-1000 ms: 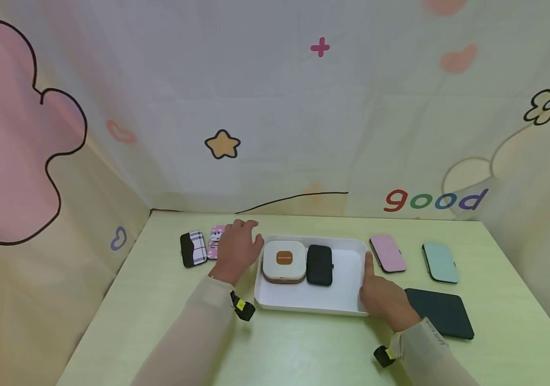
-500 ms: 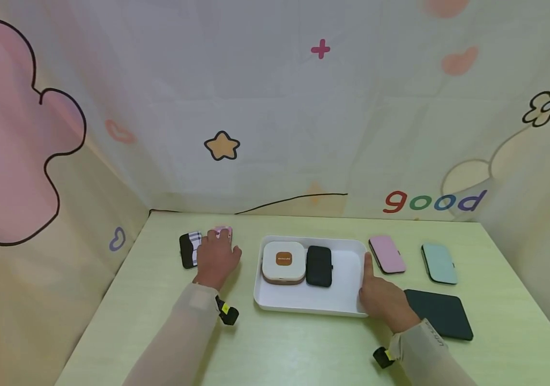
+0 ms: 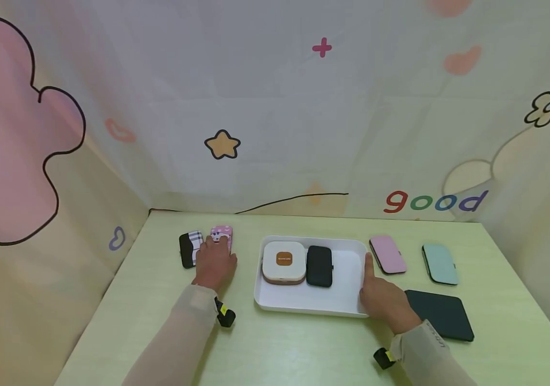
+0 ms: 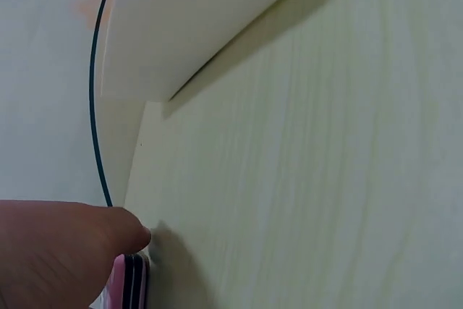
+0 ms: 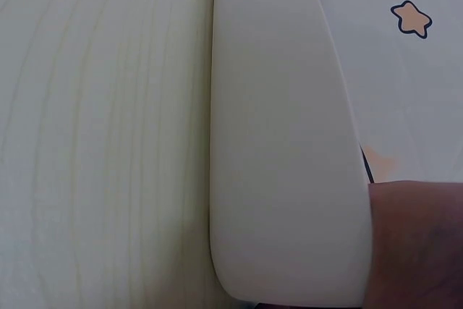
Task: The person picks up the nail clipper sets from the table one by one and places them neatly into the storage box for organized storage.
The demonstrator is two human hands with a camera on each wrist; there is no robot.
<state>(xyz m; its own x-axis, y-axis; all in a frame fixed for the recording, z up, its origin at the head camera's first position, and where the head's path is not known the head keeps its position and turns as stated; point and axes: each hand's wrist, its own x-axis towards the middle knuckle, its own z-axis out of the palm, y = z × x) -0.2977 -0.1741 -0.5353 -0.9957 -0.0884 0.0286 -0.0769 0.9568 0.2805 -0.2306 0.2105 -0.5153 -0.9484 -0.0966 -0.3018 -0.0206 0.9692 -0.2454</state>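
Note:
My left hand (image 3: 215,264) lies over a small pink patterned case (image 3: 222,231), its fingers on the near part. In the left wrist view the thumb (image 4: 119,235) reaches over the edge of the pink case (image 4: 129,284). A black-and-plaid case (image 3: 188,252) lies just left of that hand. My right hand (image 3: 385,301) rests against the right end of a white tray (image 3: 313,310), index finger straight along its rim. Inside the tray sit a white rounded box (image 3: 284,268) with an orange-brown label and a small black case (image 3: 319,266).
To the right of the tray lie a plain pink case (image 3: 388,254) and a mint green case (image 3: 440,264). A larger dark flat case (image 3: 441,315) lies behind the right wrist. A printed curtain (image 3: 275,107) stands along the table's back edge.
My left hand has moved left from beside the tray onto the pink patterned case, then drawn back slightly, showing more of it. The right hand and the tray stay put.

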